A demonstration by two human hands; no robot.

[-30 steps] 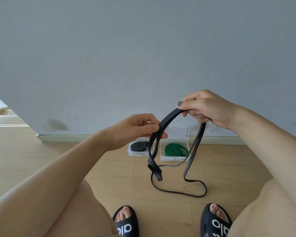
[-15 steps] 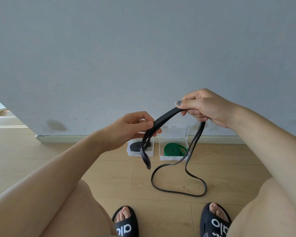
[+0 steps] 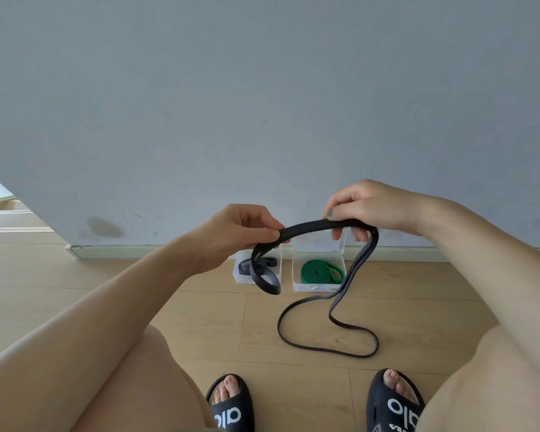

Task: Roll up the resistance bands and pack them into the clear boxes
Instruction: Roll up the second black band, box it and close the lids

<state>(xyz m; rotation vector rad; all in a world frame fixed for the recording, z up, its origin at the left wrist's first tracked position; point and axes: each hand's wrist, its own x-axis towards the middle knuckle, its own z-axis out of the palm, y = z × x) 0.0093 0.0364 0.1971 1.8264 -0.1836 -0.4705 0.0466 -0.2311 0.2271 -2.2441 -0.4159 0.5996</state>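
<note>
A long black resistance band (image 3: 312, 227) stretches between both hands at chest height. My left hand (image 3: 240, 229) pinches it near its folded end, which curls down into a small loop. My right hand (image 3: 368, 208) grips it further along, and the rest hangs down and trails in a loop on the floor. Behind, against the wall, stand two open clear boxes. The left box (image 3: 278, 269) holds a rolled black band (image 3: 243, 266), partly hidden by the loop. The right box (image 3: 318, 286) holds a rolled green band (image 3: 320, 271).
A grey wall (image 3: 262, 104) with a white skirting board rises just behind the boxes. The floor (image 3: 215, 322) is light wood. My bare knees and two feet in black slides (image 3: 231, 406) fill the bottom of the view.
The folded end below my left hand has curled up into a small loop. Both hands have drawn level, so the band between them lies nearly flat.
</note>
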